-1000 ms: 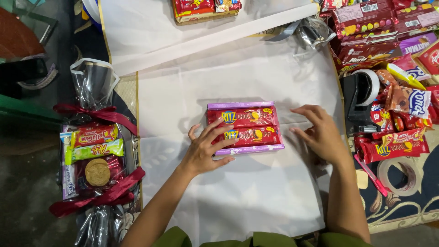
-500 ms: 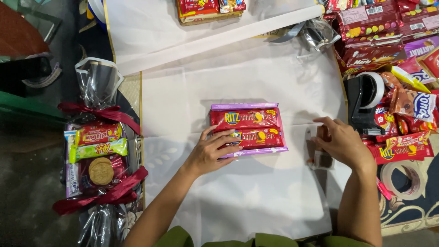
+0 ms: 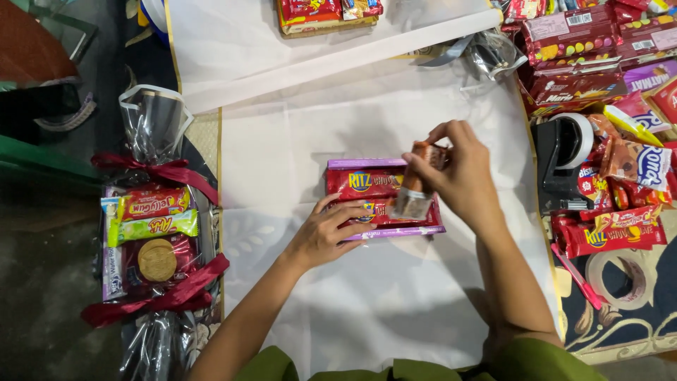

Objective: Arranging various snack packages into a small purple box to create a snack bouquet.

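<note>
Two red cracker packs [image 3: 361, 185] lie stacked on a purple flat box [image 3: 395, 231] in the middle of a white sheet [image 3: 367, 303]. My left hand [image 3: 326, 233] rests on the near left edge of the stack, fingers pressing the lower pack. My right hand [image 3: 462, 175] hovers over the right end of the stack, gripping a small brown-and-silver wrapped snack bar [image 3: 415, 190] that hangs tilted above the packs.
A finished cellophane snack bundle [image 3: 151, 233] tied with red ribbon lies at the left. Piles of snack packets [image 3: 599, 63], a black tape dispenser [image 3: 564, 159], a tape roll [image 3: 620, 275] and a pink pen [image 3: 577, 276] crowd the right side. More packets [image 3: 324, 13] sit at the top.
My right hand left the sheet on the right, took up a small wrapped bar and brought it over the stack's right end. My left hand stayed on the packs.
</note>
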